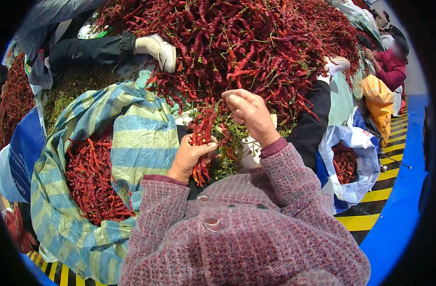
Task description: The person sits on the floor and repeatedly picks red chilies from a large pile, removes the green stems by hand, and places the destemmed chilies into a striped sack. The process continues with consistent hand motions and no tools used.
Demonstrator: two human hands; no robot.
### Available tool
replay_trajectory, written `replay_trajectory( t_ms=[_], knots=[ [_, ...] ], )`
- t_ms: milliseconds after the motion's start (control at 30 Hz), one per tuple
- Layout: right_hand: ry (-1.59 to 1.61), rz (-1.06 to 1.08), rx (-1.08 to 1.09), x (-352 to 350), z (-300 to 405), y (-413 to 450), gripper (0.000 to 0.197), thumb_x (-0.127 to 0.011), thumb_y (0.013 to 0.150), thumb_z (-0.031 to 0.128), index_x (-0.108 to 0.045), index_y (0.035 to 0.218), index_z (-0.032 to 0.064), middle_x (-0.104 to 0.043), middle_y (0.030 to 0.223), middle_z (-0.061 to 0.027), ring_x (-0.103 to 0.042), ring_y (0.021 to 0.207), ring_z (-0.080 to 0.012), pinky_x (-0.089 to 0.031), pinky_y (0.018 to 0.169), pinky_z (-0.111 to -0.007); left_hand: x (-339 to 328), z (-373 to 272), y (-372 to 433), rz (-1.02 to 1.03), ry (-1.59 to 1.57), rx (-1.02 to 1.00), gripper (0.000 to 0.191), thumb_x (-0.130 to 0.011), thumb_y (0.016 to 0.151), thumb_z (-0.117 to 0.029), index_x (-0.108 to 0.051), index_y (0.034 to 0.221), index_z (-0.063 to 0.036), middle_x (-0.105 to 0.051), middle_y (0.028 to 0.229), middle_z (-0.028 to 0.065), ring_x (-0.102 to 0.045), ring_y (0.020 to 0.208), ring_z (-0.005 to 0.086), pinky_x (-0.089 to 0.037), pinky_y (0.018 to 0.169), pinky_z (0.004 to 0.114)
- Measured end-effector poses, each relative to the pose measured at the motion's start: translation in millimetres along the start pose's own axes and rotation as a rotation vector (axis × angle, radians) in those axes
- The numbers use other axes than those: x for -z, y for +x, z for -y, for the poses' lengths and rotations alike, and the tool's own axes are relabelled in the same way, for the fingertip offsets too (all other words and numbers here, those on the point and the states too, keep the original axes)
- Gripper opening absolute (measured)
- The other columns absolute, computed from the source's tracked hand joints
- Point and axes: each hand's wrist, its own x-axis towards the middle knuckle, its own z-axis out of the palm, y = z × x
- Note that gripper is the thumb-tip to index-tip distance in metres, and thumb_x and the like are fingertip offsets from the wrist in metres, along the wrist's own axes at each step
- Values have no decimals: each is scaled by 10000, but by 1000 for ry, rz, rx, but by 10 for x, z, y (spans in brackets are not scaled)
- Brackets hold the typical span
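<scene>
A bunch of dried red chili peppers (203, 132) is held upright in my left hand (193, 153), its thumb across the front. My right hand (249, 113) is raised to the right of the bunch, fingers curled with thumb and forefinger close together; whether a small stem is between them I cannot tell. Beyond both hands spreads a large heap of red chili peppers (239, 46). Loose green stems (228, 157) lie between my legs, below and behind my hands. To the left, a striped blue-and-green woven sack (144, 139) stands open with red chilies (96, 175) inside.
My legs stretch either side of the heap, ending in white shoes (157, 50). At the right are a white-and-blue sack (371, 171) holding chilies and an orange bag (378, 96). A person (389, 68) in dark red sits farther off. Yellow-and-black floor striping (361, 218) borders a blue strip.
</scene>
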Motion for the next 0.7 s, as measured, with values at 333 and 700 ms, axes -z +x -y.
replay_trajectory(
  t_ms=[333,700],
  knots=[
    [-633,-75,286,-7,-64,-29,131,-682,770,86,-598,752,-13,-567,655,-24,-510,615,-79,-423,546,-252,-8,24,18,-16,138,-14,138,-720,762,-107,-614,817,-40,-544,611,-6,-474,471,75,-378,421,213],
    [-631,-355,528,-50,-324,150,130,-615,786,12,-518,707,47,-521,626,-54,-512,501,-202,-389,449,-297,0,54,49,-35,39,-78,116,-673,787,-50,-648,896,-20,-621,736,-11,-523,577,56,-427,520,219]
  ],
)
